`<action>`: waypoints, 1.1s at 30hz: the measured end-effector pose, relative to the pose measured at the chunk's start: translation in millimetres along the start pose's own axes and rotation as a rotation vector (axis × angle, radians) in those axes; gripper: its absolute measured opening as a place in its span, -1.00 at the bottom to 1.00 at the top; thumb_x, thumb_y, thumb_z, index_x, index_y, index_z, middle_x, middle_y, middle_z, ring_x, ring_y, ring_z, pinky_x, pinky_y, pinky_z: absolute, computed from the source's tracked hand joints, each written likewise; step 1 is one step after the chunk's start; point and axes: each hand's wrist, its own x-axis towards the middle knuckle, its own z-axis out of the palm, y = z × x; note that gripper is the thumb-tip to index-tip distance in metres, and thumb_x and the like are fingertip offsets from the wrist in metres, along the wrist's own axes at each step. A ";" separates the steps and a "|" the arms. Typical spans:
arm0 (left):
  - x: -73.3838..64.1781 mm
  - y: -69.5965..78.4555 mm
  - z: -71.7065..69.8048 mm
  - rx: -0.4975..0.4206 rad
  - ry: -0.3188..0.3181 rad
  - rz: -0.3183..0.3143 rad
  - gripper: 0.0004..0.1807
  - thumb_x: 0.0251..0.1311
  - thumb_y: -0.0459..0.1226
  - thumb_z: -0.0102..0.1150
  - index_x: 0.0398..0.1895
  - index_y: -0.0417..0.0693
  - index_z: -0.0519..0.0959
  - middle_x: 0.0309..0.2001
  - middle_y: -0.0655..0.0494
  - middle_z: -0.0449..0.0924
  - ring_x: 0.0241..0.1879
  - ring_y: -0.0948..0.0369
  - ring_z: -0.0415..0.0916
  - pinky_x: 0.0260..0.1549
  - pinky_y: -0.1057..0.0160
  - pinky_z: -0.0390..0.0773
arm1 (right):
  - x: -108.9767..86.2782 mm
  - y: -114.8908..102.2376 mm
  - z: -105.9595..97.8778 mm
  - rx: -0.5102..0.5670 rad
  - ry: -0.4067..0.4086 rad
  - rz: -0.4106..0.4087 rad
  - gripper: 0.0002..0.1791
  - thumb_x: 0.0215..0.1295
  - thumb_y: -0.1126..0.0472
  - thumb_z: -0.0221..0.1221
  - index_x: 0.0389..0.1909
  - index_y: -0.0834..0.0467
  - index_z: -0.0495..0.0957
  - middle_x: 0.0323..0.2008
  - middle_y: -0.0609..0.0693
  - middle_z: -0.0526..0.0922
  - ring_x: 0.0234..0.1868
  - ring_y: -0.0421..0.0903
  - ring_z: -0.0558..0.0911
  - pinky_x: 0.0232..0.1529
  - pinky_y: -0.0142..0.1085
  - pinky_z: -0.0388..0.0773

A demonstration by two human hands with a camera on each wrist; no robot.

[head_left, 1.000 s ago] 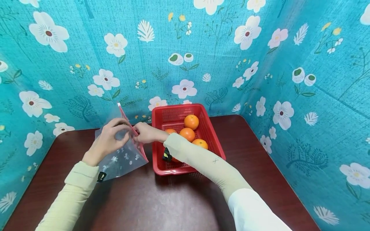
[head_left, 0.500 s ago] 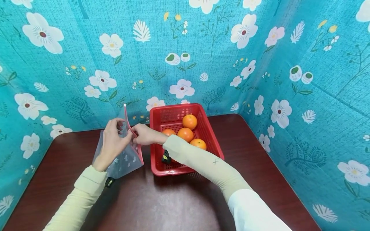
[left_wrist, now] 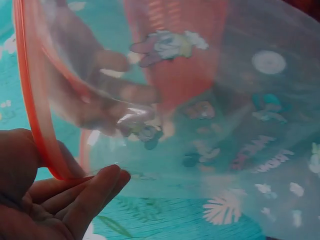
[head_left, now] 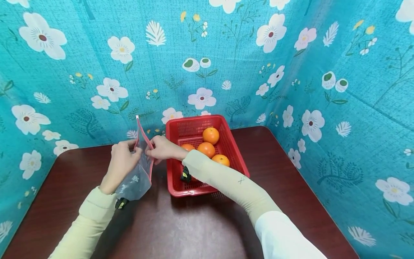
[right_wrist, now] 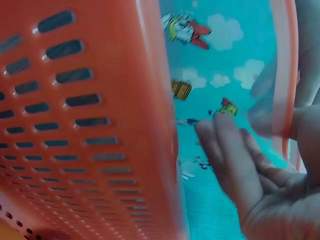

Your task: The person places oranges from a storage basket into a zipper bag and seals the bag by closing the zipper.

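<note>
Clear plastic with a red strip along its mouth makes up the bag (head_left: 135, 184), which is at the left of the table (head_left: 174, 230), just beside the left side of a red basket (head_left: 188, 130). Its mouth is parted, the two red edges standing away from each other and meeting at a white-tipped far end; small cartoon prints show on the plastic in the wrist views. The left hand (head_left: 120, 163) grips the left edge of the mouth, thumb on one side and fingers on the other. The right hand (head_left: 163, 148) pinches the right edge, with the strip running between thumb and fingers, and its forearm in a cream sleeve (head_left: 233, 183) crosses over the basket. Whether the bag's lower end touches the table cannot be told. Inside the basket, which has slotted walls, lie several oranges: one at the far right (head_left: 211, 136), one near the middle (head_left: 206, 149), one nearer and to the right (head_left: 221, 160), and one to the left (head_left: 187, 147), partly hidden by the right arm. The table is dark reddish brown and glossy, and beyond it and to the right hangs a turquoise cloth (head_left: 181, 43) printed with white flowers and leaves.
</note>
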 end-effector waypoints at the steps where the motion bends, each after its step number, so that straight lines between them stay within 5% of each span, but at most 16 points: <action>1: 0.1 2.8 -2.4 0.007 -0.004 -0.001 -0.74 0.15 -0.50 0.12 -0.14 -0.43 0.71 -0.51 -0.23 0.68 -0.64 0.07 0.42 -0.68 0.26 0.34 | -0.6 -0.7 -0.7 0.007 0.012 0.014 -0.85 0.42 0.29 0.21 -0.31 0.30 0.66 -0.50 0.14 0.69 -0.45 0.02 0.78 -0.40 -0.29 0.73; 7: 0.7 18.1 -14.9 0.050 -0.039 0.031 -0.81 0.14 -0.54 0.13 -0.25 -0.42 0.70 -0.73 0.04 0.33 -0.70 0.16 0.23 -0.74 0.26 0.22 | -2.0 -3.8 -5.0 0.047 0.064 0.051 -0.78 0.41 0.13 0.26 -0.38 0.19 0.64 -0.43 0.21 0.72 -0.41 0.07 0.78 -0.35 -0.19 0.75; 13: 0.5 31.8 -28.9 0.096 -0.041 0.073 -0.84 0.10 -0.55 0.21 -0.27 -0.43 0.72 -0.75 0.05 0.36 -0.69 0.13 0.28 -0.74 0.24 0.28 | -0.9 -5.9 -10.5 0.014 0.082 0.002 -0.84 0.35 0.25 0.29 -0.21 0.30 0.67 -0.47 0.11 0.75 -0.51 -0.14 0.75 -0.36 -0.31 0.73; 20: 0.3 43.9 -51.1 0.138 0.001 0.054 -0.71 0.12 -0.54 0.21 -0.07 -0.47 0.70 -0.64 -0.16 0.59 -0.67 0.08 0.36 -0.74 0.24 0.26 | 0.5 -2.5 -16.1 -0.098 0.085 -0.001 -0.55 0.33 0.32 0.30 0.22 0.35 0.55 -0.16 0.13 0.78 -0.34 -0.25 0.73 -0.32 -0.49 0.65; 29: -2.2 53.3 -81.0 0.188 0.059 0.010 -0.71 0.12 -0.51 0.26 -0.06 -0.46 0.70 -0.44 -0.34 0.68 -0.56 -0.03 0.43 -0.73 0.24 0.30 | -9.0 -1.8 -23.1 0.035 0.062 0.080 -0.64 0.20 0.54 0.31 0.04 0.41 0.60 -0.36 0.12 0.77 -0.41 -0.06 0.78 -0.38 -0.32 0.73; 33: -5.3 58.7 -93.7 0.181 0.081 -0.014 -0.71 0.17 -0.49 0.28 -0.03 -0.44 0.69 -0.27 -0.45 0.69 -0.48 -0.09 0.47 -0.76 0.29 0.27 | -11.5 0.6 -27.8 -0.043 0.051 0.067 -0.76 0.19 0.52 0.32 -0.11 0.33 0.71 -0.42 0.07 0.78 -0.46 -0.07 0.75 -0.43 -0.35 0.70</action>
